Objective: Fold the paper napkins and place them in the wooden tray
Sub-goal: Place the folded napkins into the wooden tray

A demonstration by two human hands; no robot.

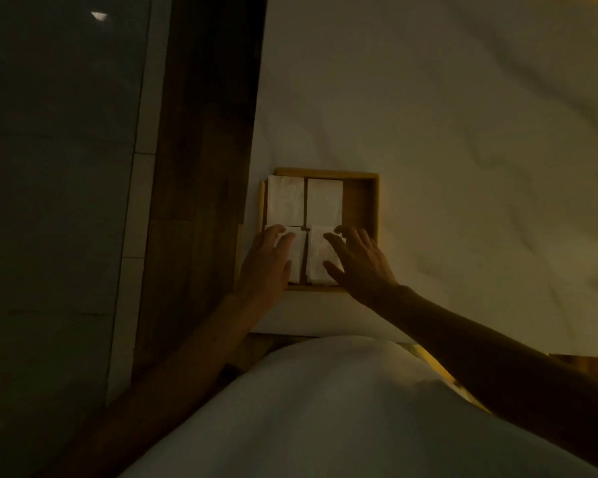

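Four folded white napkins are lying in the tray (pixel 359 205), making two rows of two. Each is a rectangle with its long axis running away from the person, short ends pointing near and far. The far-left napkin (pixel 286 200) and the far-right napkin (pixel 324 201) are lying side by side with a narrow gap of dark wood showing between them. The near-left napkin (pixel 300 257) and the near-right napkin (pixel 317 260) are sitting the same way just in front of them. A bare strip of tray floor is showing along the right side, beside the two right napkins. The left hand (pixel 268 260) is resting flat on the near-left napkin, fingers straight and together, grasping nothing. The right hand (pixel 358 260) is reaching over the near-right napkin with fingers spread and relaxed, released; whether it is pressing the paper cannot be told in the dim light. The one tray is sitting on a wrinkled white sheet (pixel 463 132), close to its left and near edges. A dark wooden strip (pixel 204 150) is running along the sheet's left edge, and grey floor tiles (pixel 59 201) are lying beyond it.
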